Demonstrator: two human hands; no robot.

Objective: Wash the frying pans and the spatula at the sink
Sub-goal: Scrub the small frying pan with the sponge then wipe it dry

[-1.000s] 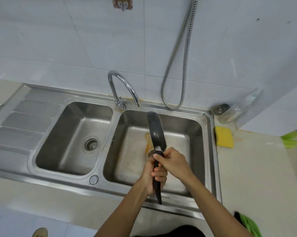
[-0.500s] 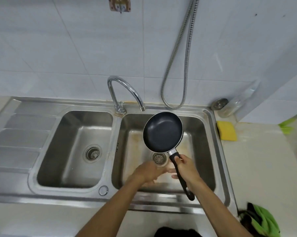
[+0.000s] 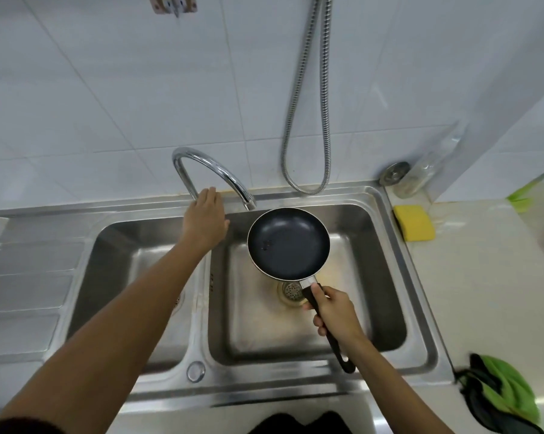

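Pan (image 3: 289, 242) up over the right basin, dark inside facing us, tilted a little, held clear of the steel. Right hand (image 3: 335, 311) has it, fingers wrapped round the black handle (image 3: 336, 343) just below where it meets the pan, and the handle's end sticks out past the wrist towards the near rim.

Big picture now. The steel sink (image 3: 421, 296) fills the middle: two basins side by side, with a ribbed drainboard (image 3: 23, 277) off to the left. A pale worktop (image 3: 483, 292) runs away on the right.

Left hand (image 3: 205, 219) is reaching far across the divider between the basins, fingers out straight, tips at the foot of the tap (image 3: 214, 169). It grips nothing that shows, and the tap's base is hidden under it. The tap arches over to the right, its spout ending just above the pan's far edge. No water visible from it. A metal hose (image 3: 308, 120) hangs in a loop against the white tiles behind.

On the worktop, a green and black cloth (image 3: 508, 399) is bunched at the near right. A yellow sponge (image 3: 414, 223) lies just beside the sink's far right corner. A clear bottle (image 3: 430, 170) leans in the corner beyond it.

Down in the right basin, the strainer (image 3: 291, 291) peeks out between pan and hand. A few dark specks (image 3: 267, 244) sit on the pan's floor.
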